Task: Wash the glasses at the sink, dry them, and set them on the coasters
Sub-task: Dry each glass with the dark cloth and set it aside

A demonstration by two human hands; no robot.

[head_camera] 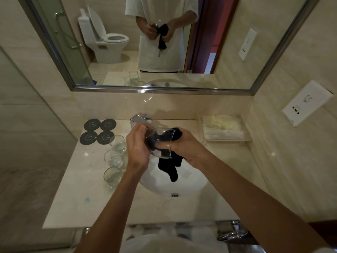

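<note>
**Dark cloth goes inside the glass**

Dark blue cloth (168,162) is stuffed into a clear glass (160,141) that lies on its side above the white sink (191,183). The left hand (136,145) curls its fingers around the bottom of the glass. The right hand (184,145) grips the cloth at the open end, with fingers pushed inside. Part of the cloth hangs down over the sink. Three more glasses (116,157) stand on the counter (78,198) to the left. Four round dark coasters (99,131) lie behind them, bare. The silver faucet (140,118) sits just behind the hands.
</note>
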